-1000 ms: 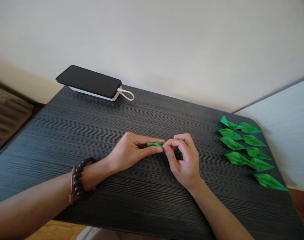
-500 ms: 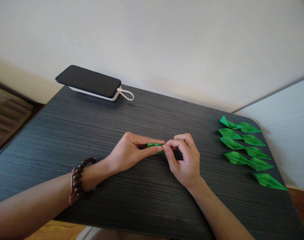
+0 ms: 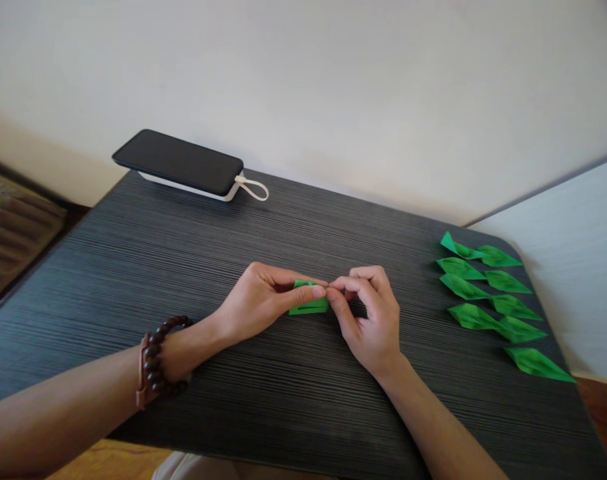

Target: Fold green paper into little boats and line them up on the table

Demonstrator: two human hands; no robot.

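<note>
A small piece of folded green paper point(image 3: 309, 307) is held between my two hands above the middle of the dark table. My left hand point(image 3: 256, 301) grips it, thumb across the near face and fingers behind. At its right end my right hand point(image 3: 368, 313) pinches the edge with thumb and index finger, the other fingers curled. The fingertips of both hands nearly meet there. Part of the paper is hidden behind my left thumb and fingers.
Several folded green paper pieces point(image 3: 470, 316) lie in rows along the right side of the table point(image 3: 223, 407). At the back left, a black phone point(image 3: 178, 160) rests on a white block, with a short white cable point(image 3: 256, 190) looped at its end. A wall stands behind.
The green paper has turned, so more of its near face shows below my left thumb. Both hands stay in nearly the same place.
</note>
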